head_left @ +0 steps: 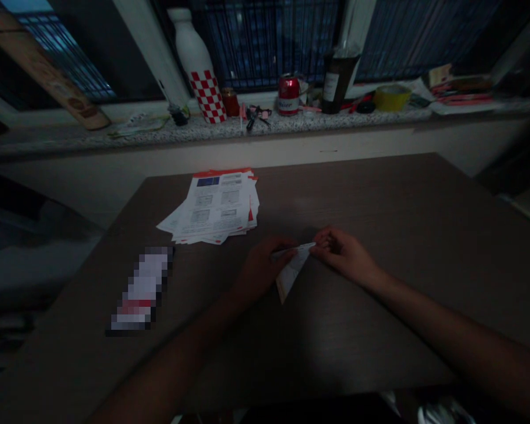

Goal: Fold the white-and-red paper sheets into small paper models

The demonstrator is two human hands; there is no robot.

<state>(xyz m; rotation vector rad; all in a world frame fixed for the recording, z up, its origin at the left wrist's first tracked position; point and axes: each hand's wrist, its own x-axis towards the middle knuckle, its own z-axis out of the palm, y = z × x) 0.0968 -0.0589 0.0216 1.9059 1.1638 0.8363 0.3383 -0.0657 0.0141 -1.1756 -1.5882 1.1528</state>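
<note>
A small folded piece of white paper [291, 272], shaped like a narrow triangle, lies on the dark brown table [380, 200] near its middle. My left hand [260, 271] rests on the paper's left side with fingers curled over its top edge. My right hand [344, 253] pinches the paper's upper right corner with closed fingers. Both forearms reach in from the bottom of the view.
A stack of printed sheets with red edges [216, 206] lies at the back left of the table. A blurred-out rectangular object [141, 291] sits at the left. The stone window ledge behind holds a checkered white bottle [198, 65], a red can [288, 94], a dark bottle [338, 82] and a yellow tape roll [391, 97].
</note>
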